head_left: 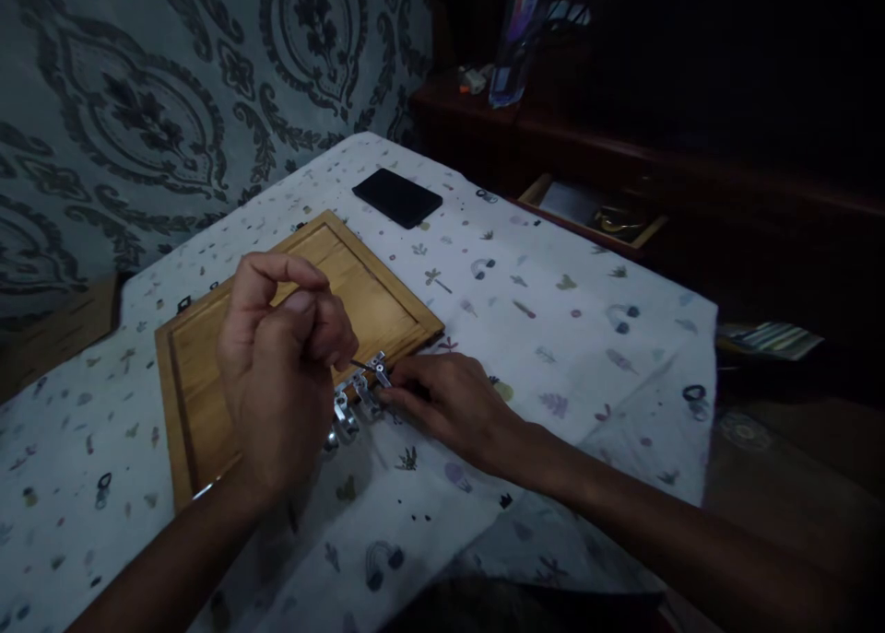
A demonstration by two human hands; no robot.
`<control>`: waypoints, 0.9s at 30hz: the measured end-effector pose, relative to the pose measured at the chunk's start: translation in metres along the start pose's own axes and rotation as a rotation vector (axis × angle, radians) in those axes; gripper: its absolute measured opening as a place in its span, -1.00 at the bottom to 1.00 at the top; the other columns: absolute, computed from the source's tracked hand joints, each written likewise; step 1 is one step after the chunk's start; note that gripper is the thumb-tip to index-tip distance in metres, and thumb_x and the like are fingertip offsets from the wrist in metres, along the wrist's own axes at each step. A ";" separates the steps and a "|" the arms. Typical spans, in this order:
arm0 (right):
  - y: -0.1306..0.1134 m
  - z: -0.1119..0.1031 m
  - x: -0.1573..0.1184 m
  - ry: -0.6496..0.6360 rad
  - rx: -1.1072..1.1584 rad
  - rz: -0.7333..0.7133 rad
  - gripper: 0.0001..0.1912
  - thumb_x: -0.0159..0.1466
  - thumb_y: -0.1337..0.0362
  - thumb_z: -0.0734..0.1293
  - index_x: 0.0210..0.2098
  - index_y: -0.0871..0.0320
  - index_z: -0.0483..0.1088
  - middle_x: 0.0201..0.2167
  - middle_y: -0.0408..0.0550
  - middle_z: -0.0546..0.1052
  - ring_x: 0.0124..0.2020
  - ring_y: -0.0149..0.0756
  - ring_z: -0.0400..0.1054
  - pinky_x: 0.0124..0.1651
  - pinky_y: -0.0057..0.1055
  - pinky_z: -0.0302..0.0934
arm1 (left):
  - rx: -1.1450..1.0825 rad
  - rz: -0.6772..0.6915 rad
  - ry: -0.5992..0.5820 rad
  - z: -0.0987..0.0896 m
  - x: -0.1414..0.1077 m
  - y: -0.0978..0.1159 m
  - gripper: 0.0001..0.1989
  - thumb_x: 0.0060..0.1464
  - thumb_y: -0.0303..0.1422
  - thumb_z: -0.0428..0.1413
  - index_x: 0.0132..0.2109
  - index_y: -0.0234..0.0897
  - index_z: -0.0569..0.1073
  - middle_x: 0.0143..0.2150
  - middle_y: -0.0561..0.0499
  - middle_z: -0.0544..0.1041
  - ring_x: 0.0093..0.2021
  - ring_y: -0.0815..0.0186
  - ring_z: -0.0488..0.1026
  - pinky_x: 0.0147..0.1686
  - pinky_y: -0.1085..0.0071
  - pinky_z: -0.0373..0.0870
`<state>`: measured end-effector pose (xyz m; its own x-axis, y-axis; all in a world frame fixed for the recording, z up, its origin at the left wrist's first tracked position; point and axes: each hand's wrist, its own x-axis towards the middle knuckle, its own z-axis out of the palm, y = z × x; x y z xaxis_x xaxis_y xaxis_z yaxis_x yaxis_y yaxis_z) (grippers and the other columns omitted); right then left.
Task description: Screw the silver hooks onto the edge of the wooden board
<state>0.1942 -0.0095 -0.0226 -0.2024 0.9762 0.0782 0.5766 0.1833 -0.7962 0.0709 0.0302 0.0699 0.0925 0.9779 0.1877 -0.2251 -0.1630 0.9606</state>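
Note:
A framed wooden panel (366,287) lies on the table, with a shiny metal hook rail (345,412) along its near edge. My left hand (277,375) is raised over the panel, its fingers curled closed around a tool whose handle is hidden. Only the thin dark shaft (361,366) shows, reaching from the fingers to the right end of the rail. At that end, my right hand (456,398) is closed, thumb and fingers pinching the last hook. Part of the rail is covered by my left hand and wrist.
A black phone (397,197) lies beyond the panel on the patterned tablecloth (539,338). An open drawer (587,214) juts from dark furniture past the table's right edge. A clear bottle (512,52) stands on that furniture. A patterned surface (152,108) rises behind the table at left.

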 end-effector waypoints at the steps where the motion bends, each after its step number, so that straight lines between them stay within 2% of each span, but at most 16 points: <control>1: 0.000 0.000 0.000 -0.001 0.003 0.002 -0.74 0.30 0.18 0.35 -0.46 0.18 0.47 -0.62 -0.22 0.40 -0.57 -0.46 0.21 -0.44 -0.48 -0.06 | -0.004 0.006 0.010 0.000 -0.001 -0.001 -0.79 0.06 -0.61 -0.05 -0.40 -0.21 0.34 -0.68 0.16 0.08 -0.65 0.45 0.01 -0.64 0.52 0.08; 4: -0.001 -0.001 0.000 -0.002 0.010 -0.001 -0.75 0.30 0.18 0.35 -0.45 0.18 0.48 -0.62 -0.23 0.40 -0.58 -0.47 0.21 -0.44 -0.49 -0.05 | 0.004 0.035 0.029 -0.001 -0.003 -0.003 -0.83 0.09 -0.58 0.00 -0.38 -0.22 0.36 -0.65 0.15 0.13 -0.62 0.45 0.05 -0.62 0.52 0.11; 7: -0.002 -0.002 0.000 -0.006 0.018 -0.005 -0.76 0.30 0.19 0.35 -0.44 0.19 0.48 -0.60 -0.22 0.42 -0.56 -0.47 0.24 -0.43 -0.49 -0.04 | 0.069 0.080 0.020 -0.004 -0.005 -0.006 -0.88 0.20 -0.42 0.05 -0.34 -0.23 0.41 -0.60 0.12 0.17 -0.58 0.44 0.11 -0.57 0.48 0.17; 9: -0.002 -0.002 0.000 -0.013 0.022 -0.009 -0.75 0.31 0.20 0.34 -0.44 0.19 0.48 -0.59 -0.21 0.44 -0.56 -0.46 0.26 -0.43 -0.49 -0.03 | 0.117 0.115 0.008 -0.006 -0.007 -0.007 -0.81 0.24 -0.31 0.05 -0.33 -0.24 0.44 -0.58 0.10 0.18 -0.55 0.42 0.14 -0.54 0.45 0.19; 12: -0.001 -0.001 0.000 -0.002 0.026 -0.022 -0.75 0.31 0.19 0.34 -0.43 0.19 0.48 -0.59 -0.20 0.45 -0.56 -0.45 0.27 -0.43 -0.48 -0.03 | 0.134 0.150 0.005 -0.009 -0.009 -0.007 -0.75 0.25 -0.24 0.04 -0.33 -0.27 0.47 -0.54 0.08 0.19 -0.52 0.42 0.17 -0.51 0.43 0.21; 27: 0.003 0.001 -0.002 0.009 0.018 -0.030 -0.78 0.31 0.19 0.35 -0.39 0.19 0.50 -0.57 -0.19 0.47 -0.54 -0.44 0.27 -0.42 -0.48 -0.01 | 0.139 0.148 0.021 -0.007 -0.014 -0.003 -0.74 0.26 -0.24 0.05 -0.35 -0.24 0.50 -0.46 0.04 0.22 -0.46 0.39 0.18 -0.46 0.37 0.20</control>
<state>0.1951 -0.0107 -0.0256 -0.2123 0.9713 0.1072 0.5559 0.2102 -0.8042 0.0635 0.0181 0.0625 0.0476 0.9441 0.3261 -0.0987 -0.3205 0.9421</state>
